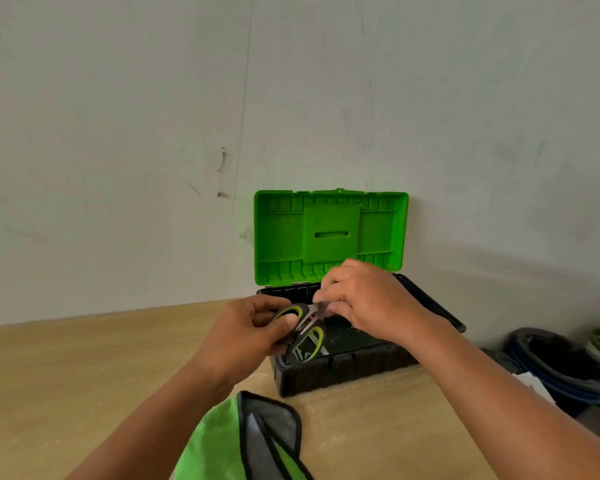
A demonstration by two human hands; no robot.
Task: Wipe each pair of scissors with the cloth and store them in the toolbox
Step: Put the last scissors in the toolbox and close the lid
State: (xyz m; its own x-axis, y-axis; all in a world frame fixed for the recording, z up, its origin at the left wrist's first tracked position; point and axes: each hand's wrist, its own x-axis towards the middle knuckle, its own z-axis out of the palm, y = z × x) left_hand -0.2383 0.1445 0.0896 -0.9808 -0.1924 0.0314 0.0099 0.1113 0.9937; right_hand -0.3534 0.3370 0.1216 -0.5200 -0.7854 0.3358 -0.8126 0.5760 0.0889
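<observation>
The person holds one pair of scissors [303,329] with both hands, just above the open toolbox [343,372]. The left hand [253,329] grasps the black handle with yellow-green loops; its fingers [286,320] are closed around the upper loop. The right hand [368,303] pinches the metal blades with its fingers [329,289] bent together on them. Probably the blades are kept shut in this way, so that the sharp edges do not open while the scissors go down into the box.

The toolbox stands on the wooden table [84,368], near the wall [153,133]. Its green lid [329,233] is raised upright, which leaves the black tray free for putting things in. Something lies inside already, but I cannot tell what it is.

The green and grey cloth [243,441] lies on the table near the person, between the two forearms, and no hand touches it. From this I judge that wiping of this pair is finished and the storing step is in hand. Dark round things [561,362] stand at the right of the table.
</observation>
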